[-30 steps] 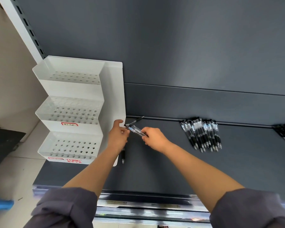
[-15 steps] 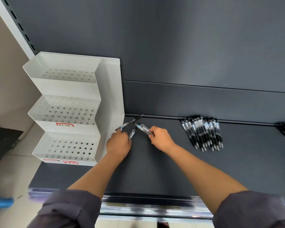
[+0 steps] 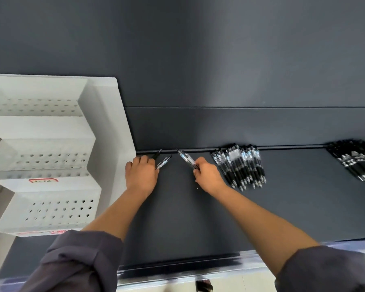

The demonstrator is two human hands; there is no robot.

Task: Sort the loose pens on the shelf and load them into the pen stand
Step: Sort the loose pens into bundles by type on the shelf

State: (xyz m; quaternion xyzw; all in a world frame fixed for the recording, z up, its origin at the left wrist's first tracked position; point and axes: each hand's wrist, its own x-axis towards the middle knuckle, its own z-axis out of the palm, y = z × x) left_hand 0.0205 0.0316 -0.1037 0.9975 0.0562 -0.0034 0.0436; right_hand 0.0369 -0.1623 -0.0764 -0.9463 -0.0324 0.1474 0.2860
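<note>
Left hand [image 3: 141,175] is gripping two pens [image 3: 163,162] just beside the pen stand [image 3: 105,123], while the right hand [image 3: 209,175] is pinching a small bundle [image 3: 185,159]. Every visible hole in the stand is sitting empty. A near heap [image 3: 240,165] and a far heap [image 3: 354,163] are lying on the shelf [image 3: 198,218], so loading seems barely begun.

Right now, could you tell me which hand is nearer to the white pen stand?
Left. The left hand lies just right of the pen stand; the right hand is farther right, beside the pen pile.
</note>
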